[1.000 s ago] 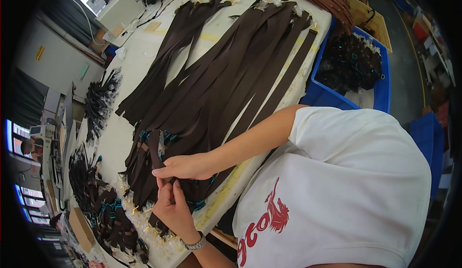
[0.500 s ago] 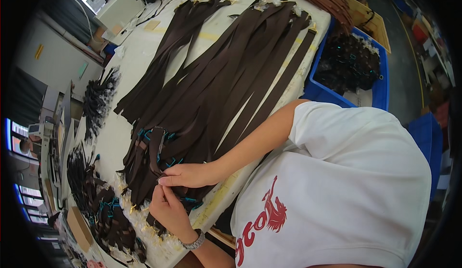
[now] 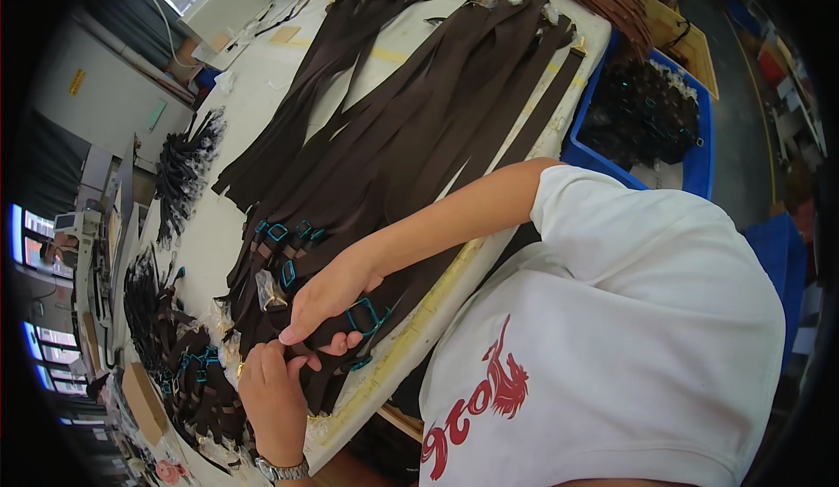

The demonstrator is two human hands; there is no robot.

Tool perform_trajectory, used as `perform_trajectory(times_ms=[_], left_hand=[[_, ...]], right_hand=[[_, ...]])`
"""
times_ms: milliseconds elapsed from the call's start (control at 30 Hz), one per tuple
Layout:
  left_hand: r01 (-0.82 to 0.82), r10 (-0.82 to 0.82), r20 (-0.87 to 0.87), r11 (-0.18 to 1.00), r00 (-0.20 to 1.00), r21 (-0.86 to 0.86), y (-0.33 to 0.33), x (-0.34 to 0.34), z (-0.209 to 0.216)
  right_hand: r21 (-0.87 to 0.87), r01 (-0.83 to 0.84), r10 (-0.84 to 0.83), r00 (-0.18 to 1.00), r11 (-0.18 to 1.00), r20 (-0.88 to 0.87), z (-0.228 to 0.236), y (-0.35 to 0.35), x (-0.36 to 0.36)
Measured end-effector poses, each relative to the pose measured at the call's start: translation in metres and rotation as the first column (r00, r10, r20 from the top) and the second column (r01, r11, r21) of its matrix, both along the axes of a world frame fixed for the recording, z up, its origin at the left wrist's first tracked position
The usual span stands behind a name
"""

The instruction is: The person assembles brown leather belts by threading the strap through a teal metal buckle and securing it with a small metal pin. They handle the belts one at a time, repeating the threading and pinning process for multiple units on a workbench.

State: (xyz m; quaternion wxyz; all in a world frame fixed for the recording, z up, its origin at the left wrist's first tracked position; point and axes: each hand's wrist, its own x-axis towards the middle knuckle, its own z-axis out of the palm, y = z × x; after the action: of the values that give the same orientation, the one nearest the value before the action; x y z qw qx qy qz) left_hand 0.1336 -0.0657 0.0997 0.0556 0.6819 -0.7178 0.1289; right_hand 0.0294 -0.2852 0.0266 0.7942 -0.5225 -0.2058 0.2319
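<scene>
My left hand (image 3: 273, 391), with a metal watch (image 3: 281, 469) at its wrist, is closed with fingertips on a dark brown strap (image 3: 302, 348). Over the same spot my right hand (image 3: 325, 302) pinches the strap, its thumb and finger meeting the left fingertips. The strap's gripped end is mostly hidden by my fingers. Beside the right hand sits a teal metal buckle (image 3: 365, 317) on the webbing. Above the hands are more teal buckles (image 3: 277, 232) and a clear plastic wrap (image 3: 269, 289) around a gold-coloured fitting. Long brown straps (image 3: 411, 137) lie side by side under and beyond both hands.
A bundle of black cords (image 3: 183, 172) lies on the pale table (image 3: 240, 146) at left. Tangled straps with buckles (image 3: 203, 391) lie at lower left. Right of the table stands a blue crate (image 3: 706, 150) of dark strap pieces, with a yellow crate (image 3: 699, 50) behind it.
Both hands have moved slightly down and left, still pinching together. More teal buckles and the plastic-wrapped fitting now show above the right hand.
</scene>
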Motion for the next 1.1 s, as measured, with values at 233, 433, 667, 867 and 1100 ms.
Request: perform_trajectory(times_ms=[233, 433, 667, 867, 1100], left_hand=[[-0.444, 0.143, -0.983, 0.878, -0.118, 0.181, 0.019, -0.023, -0.017], [-0.633, 0.066, -0.988, 0.773, 0.14, -0.038, 0.038, -0.03, 0.0], [-0.268, -0.016, -0.463, 0.797, 0.886, -0.541, 0.018, -0.02, 0.02], [-0.515, -0.069, -0.997, 0.854, 0.036, -0.078, 0.016, -0.041, -0.001], [-0.305, -0.031, -0.999, 0.952, -0.019, -0.024, 0.042, -0.018, -0.003]], right_hand=[[-0.374, 0.174, 0.004, 0.903, 0.911, 0.43, 0.016, -0.009, -0.004], [-0.465, 0.757, -0.291, 0.623, 0.459, 0.726, 0.052, -0.002, -0.039], [-0.078, 0.769, -0.352, 0.377, 0.634, 0.857, 0.033, 0.001, -0.023], [-0.24, 0.641, -0.336, 0.641, 0.729, 0.69, 0.046, -0.004, -0.031], [-0.407, 0.497, -0.224, 0.801, 0.767, 0.556, 0.054, -0.022, -0.036]])
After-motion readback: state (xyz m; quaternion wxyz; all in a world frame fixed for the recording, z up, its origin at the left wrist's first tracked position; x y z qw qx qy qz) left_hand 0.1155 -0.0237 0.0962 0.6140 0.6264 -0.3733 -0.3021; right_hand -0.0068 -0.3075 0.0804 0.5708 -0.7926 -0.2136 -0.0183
